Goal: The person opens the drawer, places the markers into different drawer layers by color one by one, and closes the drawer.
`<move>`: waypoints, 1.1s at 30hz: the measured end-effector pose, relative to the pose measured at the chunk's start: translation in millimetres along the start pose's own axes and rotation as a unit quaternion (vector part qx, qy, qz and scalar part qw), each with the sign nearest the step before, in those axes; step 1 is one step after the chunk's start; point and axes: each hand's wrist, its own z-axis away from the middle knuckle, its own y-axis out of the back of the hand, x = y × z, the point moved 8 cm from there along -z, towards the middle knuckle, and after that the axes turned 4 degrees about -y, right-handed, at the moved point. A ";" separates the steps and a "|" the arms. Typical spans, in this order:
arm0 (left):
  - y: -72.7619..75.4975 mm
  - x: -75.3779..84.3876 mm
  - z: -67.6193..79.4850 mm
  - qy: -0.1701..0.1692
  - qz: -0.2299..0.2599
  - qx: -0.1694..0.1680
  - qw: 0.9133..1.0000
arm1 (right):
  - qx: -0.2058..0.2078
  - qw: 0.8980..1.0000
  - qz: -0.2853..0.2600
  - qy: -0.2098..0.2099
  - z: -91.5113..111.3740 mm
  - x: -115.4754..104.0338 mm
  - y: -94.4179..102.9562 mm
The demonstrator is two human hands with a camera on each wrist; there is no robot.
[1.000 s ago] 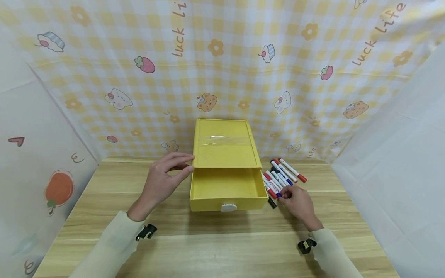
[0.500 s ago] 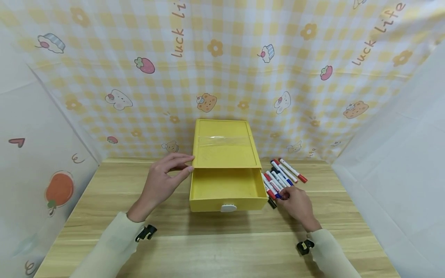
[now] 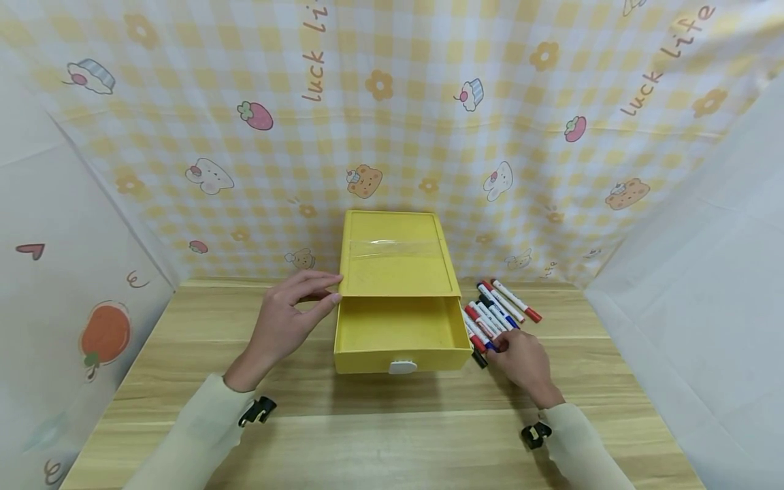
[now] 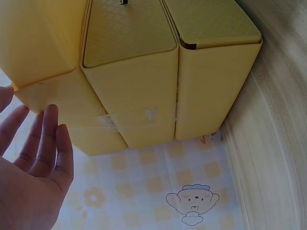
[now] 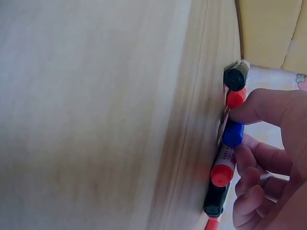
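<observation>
A yellow drawer cabinet (image 3: 398, 275) stands at the middle of the table, its top drawer (image 3: 367, 361) pulled out with nothing inside. My left hand (image 3: 278, 316) rests on the cabinet's left side near the front, fingers almost straight; the left wrist view shows this hand (image 4: 36, 177) beside the upper tier. Right of the cabinet, my right hand (image 3: 523, 361) is at a group of whiteboard markers (image 3: 484, 321). In the right wrist view, its thumb and fingers pinch a blue-capped marker (image 5: 233, 133) between a red-capped marker (image 5: 236, 97) and another red-capped marker (image 5: 222, 175).
More markers, among them a red-ended one (image 3: 516, 299), lie behind the right hand. A black-capped marker (image 3: 480, 358) lies close by the drawer's right corner. A white knob (image 3: 402, 367) sticks out from the drawer front. A checked curtain (image 3: 392, 136) hangs behind the wooden table (image 3: 380, 442).
The right hand has shifted slightly left and its fingers have closed in on the blue-capped marker. The left hand and the drawer have stayed in place.
</observation>
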 end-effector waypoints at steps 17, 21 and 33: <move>-0.5 -0.5 0.5 0.003 0.001 -0.003 1.000 | 0.036 0.999 -0.023 -0.011 0.2 -0.9 10.3; 0.0 0.0 0.2 0.001 0.000 -0.001 1.000 | 0.040 0.998 -0.036 -0.011 -1.4 0.2 12.6; -0.5 0.8 0.8 -0.005 0.008 0.002 1.000 | 0.050 0.991 -0.121 -0.036 -8.6 9.4 14.8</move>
